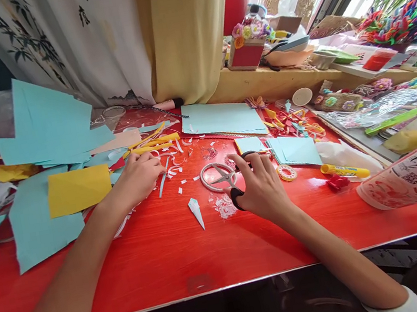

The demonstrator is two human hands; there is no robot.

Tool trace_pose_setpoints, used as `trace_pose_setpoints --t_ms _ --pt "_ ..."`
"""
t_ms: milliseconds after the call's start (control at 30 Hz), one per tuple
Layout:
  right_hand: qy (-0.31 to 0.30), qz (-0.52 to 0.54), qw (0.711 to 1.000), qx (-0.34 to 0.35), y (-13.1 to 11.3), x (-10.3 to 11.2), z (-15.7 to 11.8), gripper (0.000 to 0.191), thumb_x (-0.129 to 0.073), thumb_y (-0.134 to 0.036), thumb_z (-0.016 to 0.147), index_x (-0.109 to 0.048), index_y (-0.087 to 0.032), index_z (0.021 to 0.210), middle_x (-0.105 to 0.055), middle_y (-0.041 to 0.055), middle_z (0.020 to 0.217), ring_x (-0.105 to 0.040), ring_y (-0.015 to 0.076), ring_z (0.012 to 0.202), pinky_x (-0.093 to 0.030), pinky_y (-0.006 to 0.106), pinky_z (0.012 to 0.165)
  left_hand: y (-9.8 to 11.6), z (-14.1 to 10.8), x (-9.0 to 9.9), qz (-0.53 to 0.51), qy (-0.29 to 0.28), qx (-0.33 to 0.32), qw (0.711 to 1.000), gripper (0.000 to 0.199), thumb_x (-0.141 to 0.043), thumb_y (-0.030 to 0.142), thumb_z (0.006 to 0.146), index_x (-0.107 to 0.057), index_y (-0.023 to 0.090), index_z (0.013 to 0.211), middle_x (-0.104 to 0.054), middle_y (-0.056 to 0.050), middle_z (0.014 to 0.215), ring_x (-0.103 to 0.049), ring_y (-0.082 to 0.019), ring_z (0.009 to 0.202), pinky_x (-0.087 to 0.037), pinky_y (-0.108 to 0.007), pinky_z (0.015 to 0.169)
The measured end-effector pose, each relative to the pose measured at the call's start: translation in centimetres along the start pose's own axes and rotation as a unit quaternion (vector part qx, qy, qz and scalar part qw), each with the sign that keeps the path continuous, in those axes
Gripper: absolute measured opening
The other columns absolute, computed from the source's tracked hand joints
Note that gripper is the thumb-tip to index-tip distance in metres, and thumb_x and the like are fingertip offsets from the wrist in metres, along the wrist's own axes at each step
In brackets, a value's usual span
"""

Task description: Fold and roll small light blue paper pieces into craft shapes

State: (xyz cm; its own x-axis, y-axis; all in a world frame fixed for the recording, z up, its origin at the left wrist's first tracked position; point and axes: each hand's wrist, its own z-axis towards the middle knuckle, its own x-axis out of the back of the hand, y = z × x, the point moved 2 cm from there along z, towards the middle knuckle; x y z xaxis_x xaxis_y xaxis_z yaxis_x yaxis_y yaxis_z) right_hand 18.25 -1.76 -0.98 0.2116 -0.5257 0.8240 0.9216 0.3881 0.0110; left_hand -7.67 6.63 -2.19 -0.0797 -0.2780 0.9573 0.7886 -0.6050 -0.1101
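My right hand (263, 184) holds a pair of scissors (224, 175) by its black handles, with the blades spread apart above a whitish ring (206, 184) on the table. Left of it, my left hand (139, 175) is lowered among paper scraps with its fingers curled together; what is under the fingertips is hidden. Rolled yellow paper (162, 141) lies just beyond those fingers. Between the hands rests a small pointed, folded pale-blue paper piece (195, 212). White shavings (225, 206) are heaped near the scissors.
Light-blue sheets (47, 124) and a yellow sheet (78, 191) are piled at left. More blue paper (222, 117) lies at the back. On the right are a tape roll (287, 172), a glue stick (345, 170) and a large drink cup (414, 169) near the table edge.
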Motion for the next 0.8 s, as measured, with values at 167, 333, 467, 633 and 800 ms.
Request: trace_pose_setpoints --t_ms 167,333,467,633,800 --pt "0.032 -0.001 0.998 -0.054 1.6 0.3 0.5 0.059 -0.055 -0.025 0.071 -0.038 -0.015 0.127 -0.043 0.0128 0.099 -0.038 0.0269 0.093 -0.038 0.042 0.083 0.3 0.2 0.6 0.038 0.004 -0.002 0.999 0.029 -0.036 0.008 0.079 -0.061 0.02 0.088 -0.063 -0.007 0.096 -0.049 -0.024 0.098 -0.031 -0.04 0.079" --pt "0.051 -0.002 0.995 -0.09 2.7 0.4 0.8 0.06 -0.057 -0.023 0.069 -0.038 -0.015 0.126 -0.042 0.0122 0.098 -0.038 0.0264 0.093 -0.038 0.042 0.083 1.0 0.3 1.5 0.043 0.038 0.01 0.998 0.029 -0.035 0.017 0.082 -0.061 0.019 0.069 -0.064 -0.006 0.09 -0.051 -0.024 0.096 -0.031 -0.042 0.081" --pt "0.038 0.005 0.996 -0.086 2.7 0.0 0.6 0.061 -0.055 -0.022 0.07 -0.037 -0.016 0.127 -0.043 0.0121 0.099 -0.037 0.026 0.093 -0.037 0.041 0.084 1.0 0.2 1.8 0.033 0.06 0.038 0.997 0.025 -0.04 0.024 0.08 -0.061 0.02 0.067 -0.066 -0.006 0.085 -0.053 -0.024 0.093 -0.033 -0.041 0.081" --pt "0.026 0.008 0.996 -0.083 2.6 -0.2 0.5 0.06 -0.056 -0.022 0.07 -0.038 -0.014 0.127 -0.044 0.0119 0.099 -0.037 0.0256 0.093 -0.037 0.039 0.085 0.4 0.2 1.6 0.017 0.042 0.043 0.998 0.029 -0.038 0.03 0.086 -0.063 0.021 0.075 -0.066 -0.006 0.087 -0.053 -0.025 0.095 -0.033 -0.039 0.078" --pt "0.025 0.01 0.996 -0.085 2.7 -0.2 0.6 0.06 -0.057 -0.024 0.07 -0.039 -0.014 0.126 -0.044 0.0117 0.098 -0.038 0.0256 0.093 -0.037 0.04 0.085 -0.4 0.2 1.5 -0.008 0.012 0.07 0.997 0.031 -0.034 0.019 0.086 -0.063 0.025 0.094 -0.065 -0.004 0.089 -0.054 -0.022 0.094 -0.032 -0.035 0.077"
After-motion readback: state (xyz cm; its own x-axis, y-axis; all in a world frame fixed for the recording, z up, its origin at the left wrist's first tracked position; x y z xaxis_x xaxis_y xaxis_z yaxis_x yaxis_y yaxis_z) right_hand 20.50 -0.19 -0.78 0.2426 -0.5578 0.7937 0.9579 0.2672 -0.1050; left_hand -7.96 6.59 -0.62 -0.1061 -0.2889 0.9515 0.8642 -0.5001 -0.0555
